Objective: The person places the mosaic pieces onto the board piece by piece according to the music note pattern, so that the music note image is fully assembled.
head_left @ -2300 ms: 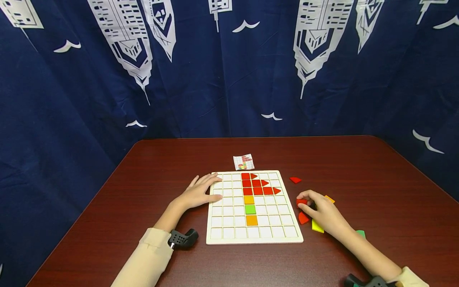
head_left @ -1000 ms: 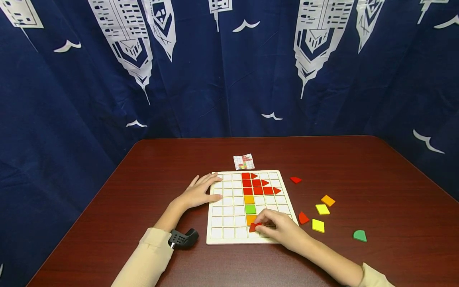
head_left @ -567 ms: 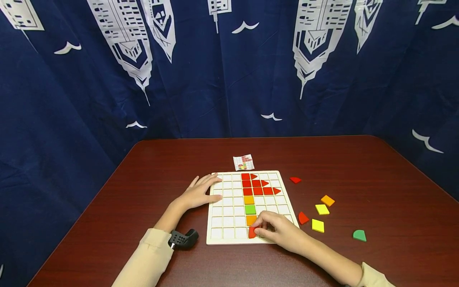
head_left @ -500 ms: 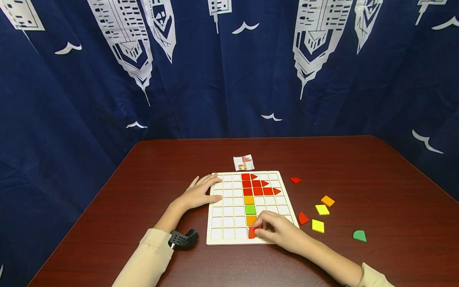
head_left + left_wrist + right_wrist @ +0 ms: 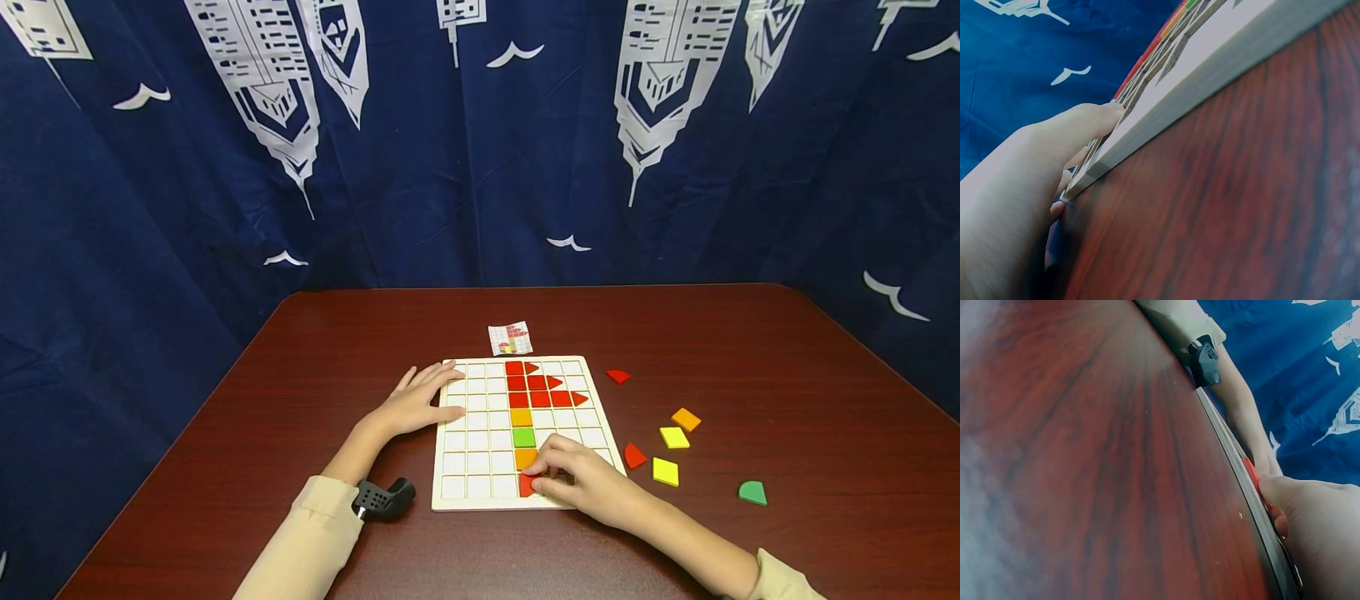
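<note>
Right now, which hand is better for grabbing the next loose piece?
Probably the right hand, once it releases the red piece it pinches: the loose yellow tiles lie on that side of the board, while the left hand rests on the opposite edge.

No words, numbers or brand names can be read in any view. The small printed card (image 5: 510, 339), lying beyond the left hand (image 5: 412, 408) and the right hand (image 5: 588, 479), shows a coloured grid pattern; any lettering on it is too small to make out. Farther beyond them, the blue cloth (image 5: 480, 175) bears white printed pictures.
</note>
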The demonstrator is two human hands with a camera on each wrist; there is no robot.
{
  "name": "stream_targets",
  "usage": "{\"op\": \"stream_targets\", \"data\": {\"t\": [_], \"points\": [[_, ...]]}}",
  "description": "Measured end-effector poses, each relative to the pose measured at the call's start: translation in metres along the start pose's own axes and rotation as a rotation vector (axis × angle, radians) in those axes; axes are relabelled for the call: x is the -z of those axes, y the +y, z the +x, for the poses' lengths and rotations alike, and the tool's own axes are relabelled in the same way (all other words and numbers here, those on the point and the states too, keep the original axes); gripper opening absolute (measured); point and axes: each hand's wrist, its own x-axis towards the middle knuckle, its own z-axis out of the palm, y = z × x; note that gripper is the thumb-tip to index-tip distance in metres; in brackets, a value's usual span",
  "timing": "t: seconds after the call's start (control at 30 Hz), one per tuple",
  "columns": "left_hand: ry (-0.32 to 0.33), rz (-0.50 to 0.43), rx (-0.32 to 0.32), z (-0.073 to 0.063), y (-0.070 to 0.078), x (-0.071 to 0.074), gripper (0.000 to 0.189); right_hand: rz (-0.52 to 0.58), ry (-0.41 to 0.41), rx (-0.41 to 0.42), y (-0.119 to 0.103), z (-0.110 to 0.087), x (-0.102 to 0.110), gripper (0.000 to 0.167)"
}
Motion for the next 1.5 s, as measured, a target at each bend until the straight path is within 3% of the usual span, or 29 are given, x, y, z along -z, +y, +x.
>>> {"op": "stream_targets", "data": {"t": [0.37,0.67,0.9,1.17,1.5], "points": [[0.002,0.011,0.002,0.0003,0.0008,0.0007,0.062,-0.002,-0.019,-0.038,-0.0012,0.0002,0.0007,0.012],[-0.002,0.011,0.005,-0.0001,0.0007,0.0004,0.062,-0.024,0.007,0.061,0.001,0.0006,-0.0011,0.015],[0.001,0.008,0.002,-0.0001,0.001,0.0005,0.061,-0.021,-0.028,-0.015,-0.0019,-0.0003,-0.0004,0.02],[0.006,0.006,-0.003,-0.0002,0.0009,0.001,0.061,-0.037,-0.018,-0.014,-0.0032,0.0003,0.0003,0.017],[0.003,0.01,-0.008,0.0008,0.0004,-0.0004,0.061,-0.05,0.117,0.061,-0.0011,-0.0068,0.0062,0.017]]}}
